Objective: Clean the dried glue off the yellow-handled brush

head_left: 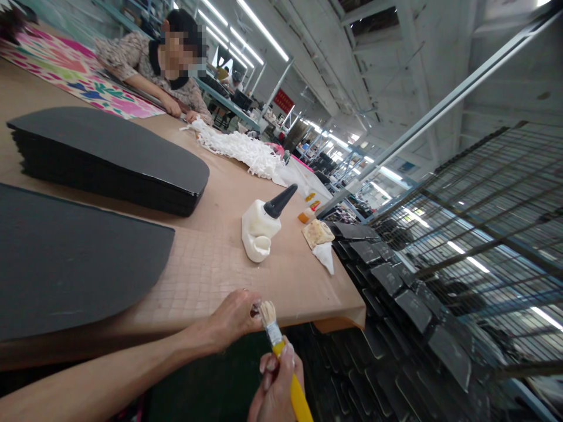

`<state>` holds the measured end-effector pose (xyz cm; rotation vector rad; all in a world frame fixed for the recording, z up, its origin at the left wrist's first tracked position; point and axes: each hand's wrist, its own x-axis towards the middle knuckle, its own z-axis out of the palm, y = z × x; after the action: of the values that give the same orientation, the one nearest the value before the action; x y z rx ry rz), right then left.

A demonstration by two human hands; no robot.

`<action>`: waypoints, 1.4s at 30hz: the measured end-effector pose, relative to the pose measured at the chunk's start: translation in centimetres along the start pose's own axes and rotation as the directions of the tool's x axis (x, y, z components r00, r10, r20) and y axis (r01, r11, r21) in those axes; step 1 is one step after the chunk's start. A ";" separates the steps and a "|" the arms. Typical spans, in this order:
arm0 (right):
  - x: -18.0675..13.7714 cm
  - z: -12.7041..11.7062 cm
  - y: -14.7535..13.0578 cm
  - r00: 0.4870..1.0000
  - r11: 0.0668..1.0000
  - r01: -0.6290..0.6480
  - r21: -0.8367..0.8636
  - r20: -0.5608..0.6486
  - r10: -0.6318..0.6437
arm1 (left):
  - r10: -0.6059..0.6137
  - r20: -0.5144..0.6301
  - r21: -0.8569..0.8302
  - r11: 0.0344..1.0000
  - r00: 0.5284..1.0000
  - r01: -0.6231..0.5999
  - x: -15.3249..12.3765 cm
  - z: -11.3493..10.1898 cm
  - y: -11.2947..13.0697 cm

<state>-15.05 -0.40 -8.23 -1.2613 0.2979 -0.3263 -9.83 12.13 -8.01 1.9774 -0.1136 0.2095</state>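
In the head view, my right hand [281,375] is wrapped round the yellow handle of a paintbrush [273,333], its pale bristles pointing up and away from me. My left hand [235,316] is closed at the table's near edge, its fingertips right beside the bristles. Whether those fingers pinch anything is hidden. Beyond the hands stands a white plastic bottle [257,228] with a black cone-shaped nozzle and a round opening low on its side. A large dark grey panel [79,258] with a rounded end lies left of my hands.
A thick stack of dark panels [114,158] rests farther back. White scraps [241,149], a small orange-capped bottle [308,214] and a beige pad [318,233] lie along the far side. Another person [158,70] works across the table [215,234]. Dark pieces [409,310] fill a rack at right.
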 end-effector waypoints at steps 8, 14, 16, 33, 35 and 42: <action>1.7 -1.8 -1.8 0.982 0.926 -0.187 0.328 0.034 0.186 | 0.012 -0.032 -0.164 0.986 0.999 -0.017 0.8 -3.5 0.3; 1.7 0.5 -0.6 0.886 0.662 -0.451 0.599 0.213 0.411 | -0.070 0.208 -0.409 0.900 0.976 0.152 -0.8 -3.2 2.0; 1.6 0.6 -0.3 0.866 0.600 -0.484 0.636 0.253 0.431 | -0.073 0.262 -0.533 0.820 0.962 0.207 -0.9 -3.3 2.2; 2.1 -0.4 0.9 0.898 0.785 -0.421 0.454 0.328 0.292 | -0.007 0.290 -0.456 0.878 0.957 0.145 -1.3 -2.0 4.3; 2.2 -0.7 1.1 0.905 0.780 -0.406 0.476 0.331 0.269 | 0.018 0.278 -0.443 0.889 0.960 0.112 -1.4 -1.7 4.2; 2.6 -1.0 1.3 0.915 0.785 -0.368 0.499 0.344 0.211 | 0.023 0.290 -0.386 0.918 0.957 0.095 -1.3 -2.8 6.1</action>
<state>-13.00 -1.93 -9.87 -0.6494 0.1408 0.0401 -12.47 12.18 -1.67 1.5897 -0.2866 -0.1250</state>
